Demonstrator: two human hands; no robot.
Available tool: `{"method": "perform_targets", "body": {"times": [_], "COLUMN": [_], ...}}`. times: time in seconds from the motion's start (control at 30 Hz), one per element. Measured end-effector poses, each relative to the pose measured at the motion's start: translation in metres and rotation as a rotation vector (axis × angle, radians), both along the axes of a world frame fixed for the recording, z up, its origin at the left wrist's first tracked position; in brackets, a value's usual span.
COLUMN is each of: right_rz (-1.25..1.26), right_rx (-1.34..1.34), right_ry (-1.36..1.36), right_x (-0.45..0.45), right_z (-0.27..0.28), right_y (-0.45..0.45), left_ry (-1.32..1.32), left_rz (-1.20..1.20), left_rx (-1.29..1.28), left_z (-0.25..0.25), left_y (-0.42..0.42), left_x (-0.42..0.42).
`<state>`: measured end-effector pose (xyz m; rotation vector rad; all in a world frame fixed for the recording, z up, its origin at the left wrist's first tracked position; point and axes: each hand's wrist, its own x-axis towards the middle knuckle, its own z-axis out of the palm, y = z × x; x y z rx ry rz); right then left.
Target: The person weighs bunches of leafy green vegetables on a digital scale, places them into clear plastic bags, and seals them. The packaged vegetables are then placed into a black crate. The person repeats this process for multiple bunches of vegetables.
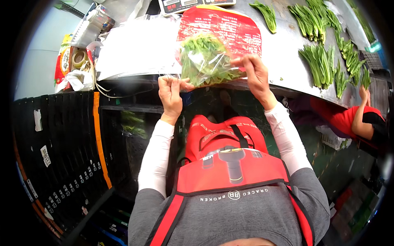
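A clear plastic bag of leafy greens [206, 61] hangs at the table's front edge, held between my two hands. My left hand [171, 93] pinches its lower left corner, where the film is gathered. On the other side, my right hand [256, 75] grips the bag's right edge between thumb and fingers. Behind the bag lies a red printed sack [227, 23], flat on the metal table [284, 58]. White sheets [135, 46] are spread to the left of the sack.
A digital scale [197, 3] stands at the back. Bunches of leafy greens [320, 64] lie on the right, near a co-worker's hand [364, 94]. A tape roll [79, 58] sits far left. Below are black crates [61, 132] and a bin [132, 147] holding bagged greens.
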<state>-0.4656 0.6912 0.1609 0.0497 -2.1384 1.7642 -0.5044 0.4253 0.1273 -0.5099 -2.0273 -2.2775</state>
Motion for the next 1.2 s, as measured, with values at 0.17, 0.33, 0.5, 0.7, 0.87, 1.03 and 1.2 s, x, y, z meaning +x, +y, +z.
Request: {"method": "perform_targets", "body": {"times": [0.17,0.33,0.5,0.7,0.87,1.03,1.2], "right_rz": [-0.254,-0.19,-0.311,0.307,0.365,0.343,0.287], "right_rx": [0.334,0.263,0.564,0.975,0.986,0.972,0.669], "right_ry": [-0.237,-0.407,0.254,0.148,0.072,0.087,-0.012], "right_x": [-0.067,-0.074,-0.044,-0.072,-0.091,-0.1,-0.099], "right_z": [-0.036,-0.069,0.02,-0.011,-0.007,-0.019,-0.04], "right_y": [-0.011,0.002,-0.017,-0.053,-0.048,-0.04,-0.006], "left_ry": [-0.367,-0.381,-0.513,-0.651,-0.077,0.291,0.138], "left_rz": [0.266,0.357,0.374,0.412,0.76,0.238,0.272], "left_rx": [0.043,-0.195,-0.104,-0.153,-0.294,-0.736,-1.051], "left_z": [-0.033,-0.051,-0.044,-0.024,0.012,0.024,-0.011], "left_y": [0.018,0.027,0.024,0.026,0.003,0.067,0.075], "left_x": [-0.029,-0.037,-0.031,-0.039,-0.057,-0.054,-0.054]}}
